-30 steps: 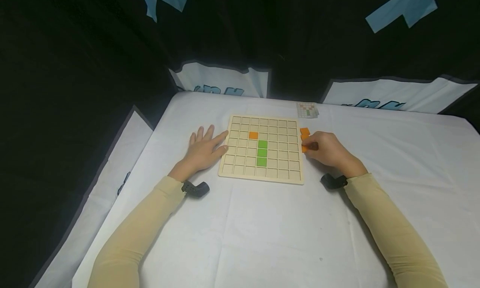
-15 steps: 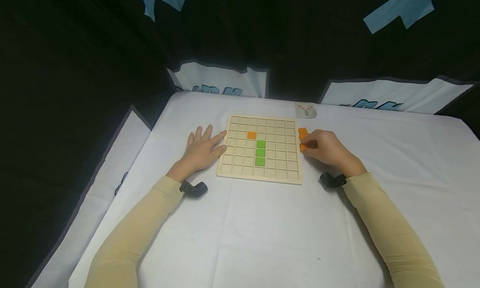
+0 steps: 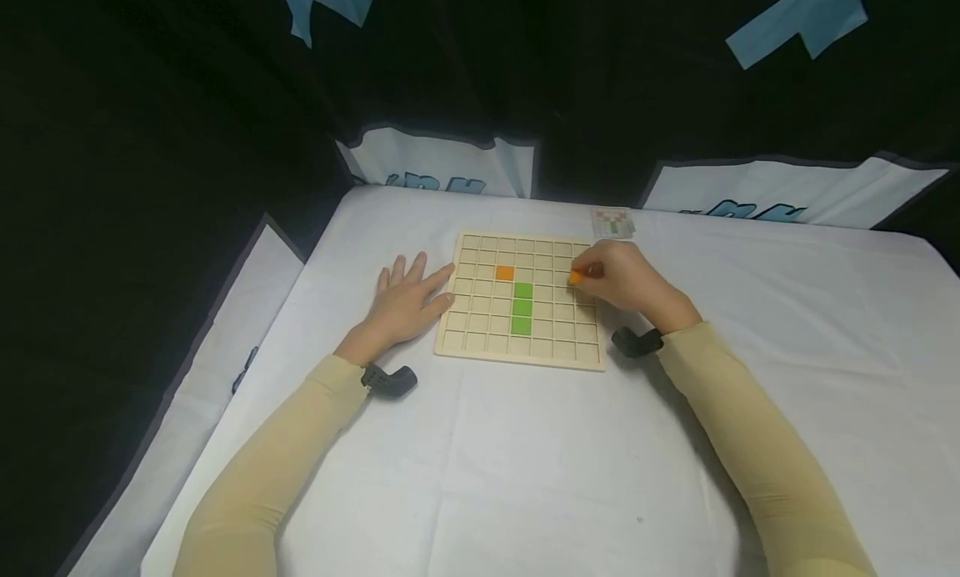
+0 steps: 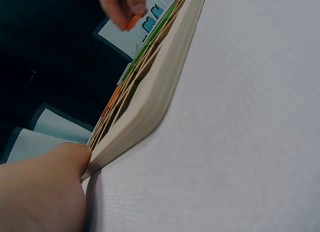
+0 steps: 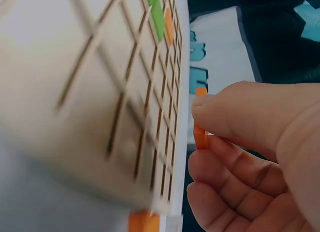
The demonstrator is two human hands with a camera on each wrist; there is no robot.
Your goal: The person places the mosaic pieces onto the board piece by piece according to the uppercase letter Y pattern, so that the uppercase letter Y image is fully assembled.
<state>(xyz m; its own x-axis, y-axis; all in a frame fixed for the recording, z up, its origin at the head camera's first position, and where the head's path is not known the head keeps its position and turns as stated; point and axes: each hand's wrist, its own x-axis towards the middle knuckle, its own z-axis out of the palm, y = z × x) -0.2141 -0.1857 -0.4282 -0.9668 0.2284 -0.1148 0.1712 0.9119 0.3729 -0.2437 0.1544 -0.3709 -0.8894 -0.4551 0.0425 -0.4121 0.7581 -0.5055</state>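
A wooden grid board [image 3: 480, 339] lies flat on the table. Three green square tiles [image 3: 522, 308] stand in a column of its cells, and one orange square tile [image 3: 505, 273] fills a cell up and to their left. My right hand [image 3: 626, 278] is over the board's right side, pinching an orange tile [image 5: 200, 119] between thumb and fingertips, above the cells. With fingers spread, my left hand [image 3: 405, 308] rests on the table, thumb and forefinger touching the board's left edge. Another orange piece [image 5: 144, 222] shows past the board's edge in the right wrist view.
A small stack of pattern cards [image 3: 612, 222] lies behind the board at the right. White cloth covers the table [image 3: 525, 460]. Dark curtains [image 3: 480, 60] hang behind it and along the left.
My right hand has lifted an orange tile from beside the board's right edge and carried it left over the cells. My left hand has stayed in place.
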